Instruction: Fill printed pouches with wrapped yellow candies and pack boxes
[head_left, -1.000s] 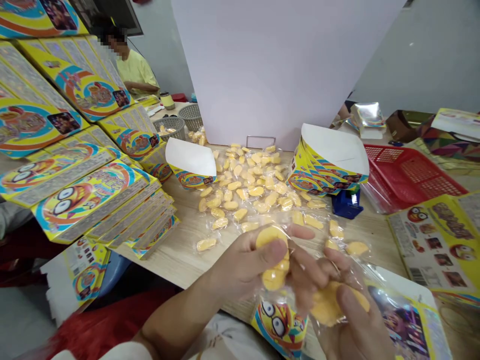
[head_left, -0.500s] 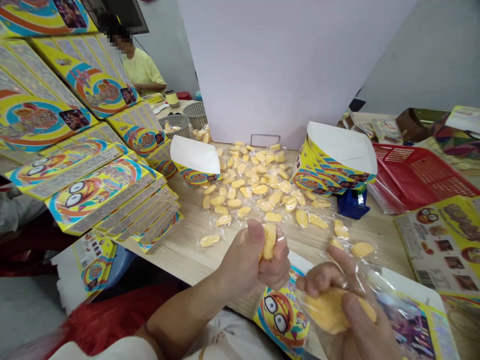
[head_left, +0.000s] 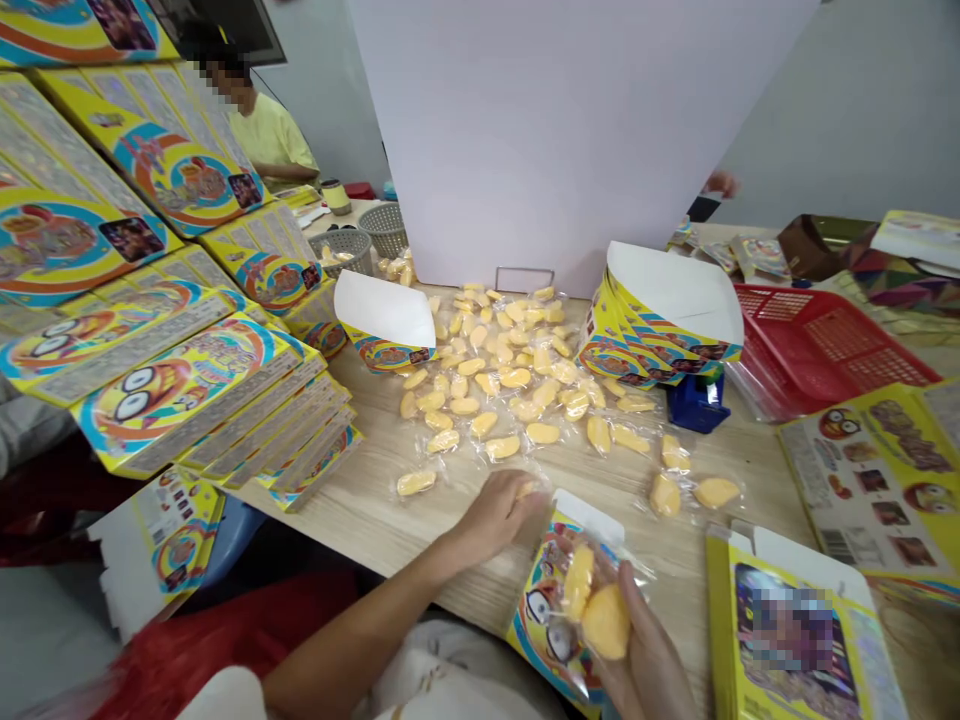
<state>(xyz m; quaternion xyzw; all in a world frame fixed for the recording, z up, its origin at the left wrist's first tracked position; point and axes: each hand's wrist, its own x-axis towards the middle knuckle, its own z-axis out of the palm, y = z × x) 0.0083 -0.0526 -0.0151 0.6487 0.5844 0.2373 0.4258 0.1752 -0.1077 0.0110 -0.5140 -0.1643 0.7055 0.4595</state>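
Head view: wrapped yellow pieces [head_left: 606,622] apparently rest inside right grip [head_left: 646,650]

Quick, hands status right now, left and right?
Left hand: curled and blurred; cannot tell whether it is closed on anything.
Right hand: holding wrapped yellow pieces, at least two.

1 head cam, facing fwd/down, nr tbl [head_left: 375,475].

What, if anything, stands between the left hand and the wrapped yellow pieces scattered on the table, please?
Nothing visible: the left hand is close to the nearest wrapped yellow pieces, with the cartoon-faced box to its right.
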